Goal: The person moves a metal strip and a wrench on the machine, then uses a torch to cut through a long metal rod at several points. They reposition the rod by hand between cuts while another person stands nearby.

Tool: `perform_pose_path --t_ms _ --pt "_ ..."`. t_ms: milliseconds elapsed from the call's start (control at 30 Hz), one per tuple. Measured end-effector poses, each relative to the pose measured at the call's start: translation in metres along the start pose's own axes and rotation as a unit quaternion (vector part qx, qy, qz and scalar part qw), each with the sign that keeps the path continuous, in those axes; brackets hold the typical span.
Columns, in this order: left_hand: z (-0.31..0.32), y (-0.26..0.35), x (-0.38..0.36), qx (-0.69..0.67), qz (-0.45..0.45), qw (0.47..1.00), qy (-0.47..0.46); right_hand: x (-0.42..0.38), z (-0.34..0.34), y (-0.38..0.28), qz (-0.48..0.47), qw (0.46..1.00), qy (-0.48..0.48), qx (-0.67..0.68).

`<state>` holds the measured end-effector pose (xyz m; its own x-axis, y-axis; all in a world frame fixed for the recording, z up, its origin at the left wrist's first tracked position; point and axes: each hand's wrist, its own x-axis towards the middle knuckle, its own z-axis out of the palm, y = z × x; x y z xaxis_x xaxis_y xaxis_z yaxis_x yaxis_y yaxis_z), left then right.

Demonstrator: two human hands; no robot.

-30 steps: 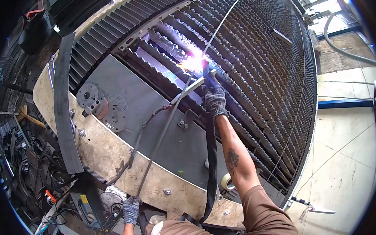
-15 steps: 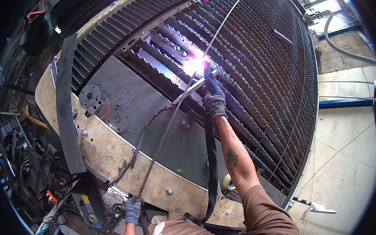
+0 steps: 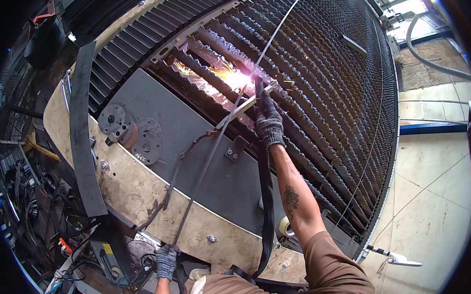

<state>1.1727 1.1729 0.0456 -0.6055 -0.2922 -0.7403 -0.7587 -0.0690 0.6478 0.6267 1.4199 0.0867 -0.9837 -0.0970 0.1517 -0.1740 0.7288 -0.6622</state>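
Note:
My gloved right hand (image 3: 269,119) is closed around a cutting torch (image 3: 259,85), whose black-sleeved cable (image 3: 265,198) hangs down toward me. At the torch tip a bright arc (image 3: 241,80) glows over the slatted bed (image 3: 318,112), hiding the exact point of contact. My gloved left hand (image 3: 167,257) grips the lower end of a long thin rod (image 3: 200,179), which slants up to near the arc. A pale bar (image 3: 239,114), joined to a dark cable (image 3: 196,143), lies across the rod's upper part, close to my right hand.
A grey metal sheet (image 3: 194,170) lies left of my right arm, with round drilled flanges (image 3: 147,145) on it. A dark strip (image 3: 85,132) crosses the pale table edge (image 3: 137,188). Scrap strips (image 3: 36,219) pile up at left. A tape roll (image 3: 286,227) sits beside my forearm.
The arc's glare has turned from white-violet to orange-pink, and sparks now spray leftward across the slats. Both hands stay almost where they were.

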Motion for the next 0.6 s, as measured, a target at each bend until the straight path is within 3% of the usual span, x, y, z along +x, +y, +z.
perform_pose_path --t_ms 167,267,467,533,600 --pt "-0.001 0.004 0.000 0.014 -0.006 1.000 -0.003 -0.001 0.005 0.001 0.098 0.993 -0.028 0.066" --pt "-0.001 -0.001 0.001 0.007 -0.003 1.000 -0.005 -0.002 0.004 -0.002 0.066 0.996 -0.007 0.055" --pt "0.000 -0.007 -0.001 -0.026 -0.024 0.999 0.004 -0.003 0.005 0.006 0.107 0.987 -0.043 0.112" --pt "0.000 -0.006 0.000 -0.024 -0.019 1.000 0.002 -0.002 0.010 0.015 0.035 0.998 0.005 0.042" --pt "-0.001 -0.004 0.000 -0.017 -0.013 1.000 -0.006 -0.002 0.007 0.016 0.042 0.998 -0.004 0.045"
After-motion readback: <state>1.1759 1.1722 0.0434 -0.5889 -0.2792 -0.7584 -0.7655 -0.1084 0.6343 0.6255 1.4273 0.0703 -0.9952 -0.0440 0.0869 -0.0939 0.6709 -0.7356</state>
